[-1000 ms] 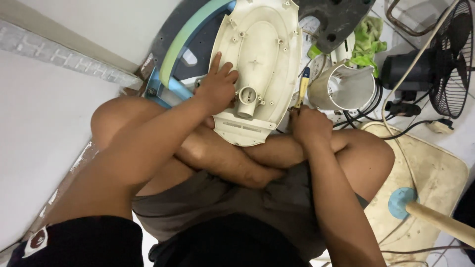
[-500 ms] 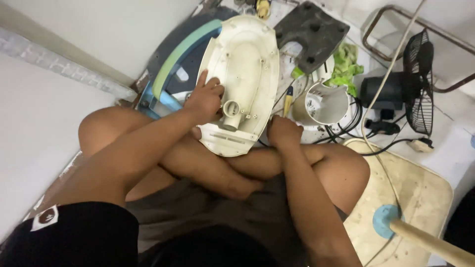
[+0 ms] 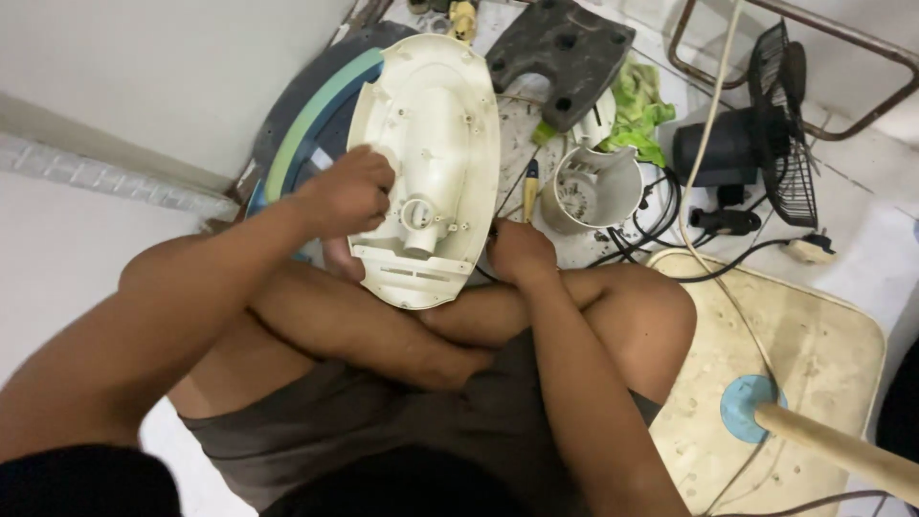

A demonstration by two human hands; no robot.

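Observation:
A cream oval plastic fan base cover [image 3: 431,144] lies underside up in front of my crossed legs, with a round socket near its lower end. My left hand [image 3: 347,191] grips its left edge, fingers curled over the rim. My right hand [image 3: 519,251] rests closed at the cover's lower right edge, next to a yellow-handled screwdriver [image 3: 529,187]; whether it holds something small cannot be told.
A white round motor housing [image 3: 592,188] stands right of the cover. A dark grey base plate [image 3: 560,53], green cloth [image 3: 639,107], black fan motor with grille [image 3: 766,134], cables and a plug [image 3: 809,251] lie beyond. A cream fan base with wooden pole [image 3: 775,402] sits at right.
The view has shifted, so the cover sits lower and more centred. My left hand slid from the middle socket to the cover's left rim. My right hand stays at the lower right edge.

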